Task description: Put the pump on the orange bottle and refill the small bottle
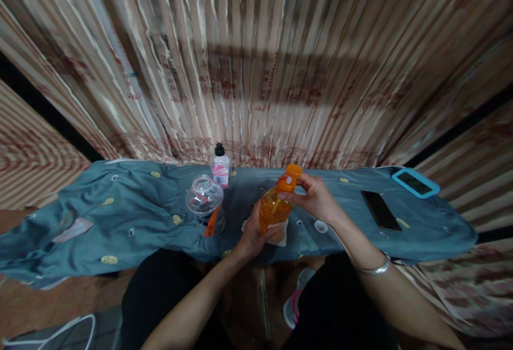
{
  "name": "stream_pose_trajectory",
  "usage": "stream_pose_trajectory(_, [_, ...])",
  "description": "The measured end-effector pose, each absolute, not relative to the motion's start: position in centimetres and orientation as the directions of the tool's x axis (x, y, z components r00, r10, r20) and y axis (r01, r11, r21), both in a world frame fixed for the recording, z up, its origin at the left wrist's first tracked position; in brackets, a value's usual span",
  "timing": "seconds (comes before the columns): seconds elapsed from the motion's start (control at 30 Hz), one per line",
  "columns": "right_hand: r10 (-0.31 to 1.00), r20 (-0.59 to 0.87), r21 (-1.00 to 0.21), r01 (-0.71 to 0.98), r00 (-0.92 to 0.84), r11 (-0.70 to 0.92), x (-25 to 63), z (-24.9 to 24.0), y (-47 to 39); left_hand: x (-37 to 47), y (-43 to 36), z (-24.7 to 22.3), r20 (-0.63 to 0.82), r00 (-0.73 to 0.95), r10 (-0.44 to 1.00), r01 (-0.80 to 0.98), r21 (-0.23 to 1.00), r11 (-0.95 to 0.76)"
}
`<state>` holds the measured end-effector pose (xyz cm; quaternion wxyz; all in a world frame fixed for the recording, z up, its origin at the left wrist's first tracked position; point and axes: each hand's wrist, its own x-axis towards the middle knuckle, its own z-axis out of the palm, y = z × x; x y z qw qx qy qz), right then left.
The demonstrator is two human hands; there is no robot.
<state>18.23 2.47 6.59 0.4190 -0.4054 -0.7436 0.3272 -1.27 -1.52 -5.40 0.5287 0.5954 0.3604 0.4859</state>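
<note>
The orange translucent plastic bottle (274, 208), filled with orange liquid, is held slightly tilted above the near edge of the blue-green patterned cloth (132, 205) that covers the narrow table, directly over a white paper napkin (282, 232). The left hand (252, 235) is wrapped around the lower body of the bottle, fingers closed on it as a steady support. The right hand (315, 197) is at the neck, fingertips pinched around the orange screw cap (292, 173), which sits on the bottle mouth. Judged from this position, the work is at the cap stage: the cap is seated on the bottle, and whether it is being loosened or tightened cannot be determined. A small white round cap-like object (320, 226) lies on the cloth just right of the bottle. To the left stands a clear plastic bottle with an orange label (205, 203), viewed from above, and behind it a small clear bottle with a black cap and pink label (220, 167). Well apart to the right lie a black smartphone (380, 210) and a device in a light blue case (416, 183). A silver bangle (374, 270) encircles the right wrist.
</note>
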Motion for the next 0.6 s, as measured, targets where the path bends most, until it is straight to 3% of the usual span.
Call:
stream_pose_trajectory(0.17, [0.888, 0.39, -0.812, 0.364, -0.242, 0.456, 18.0, 6.5, 1.8, -1.2, -1.5, -5.8, 0.181, 0.255, 0.95, -0.073, 0.983, -0.168])
stream_pose_trajectory(0.43, [0.844, 0.318, -0.832, 0.299, -0.433, 0.467, 18.8, 9.3, 1.4, -1.3, -1.5, -5.1, 0.219, 0.257, 0.941, -0.052, 0.976, -0.213])
stream_pose_trajectory(0.6, [0.886, 0.369, -0.79, 0.407, -0.282, 0.459, 18.3, 8.0, 1.5, -1.4, -1.6, -5.3, 0.211, 0.268, 0.94, -0.061, 0.977, -0.202])
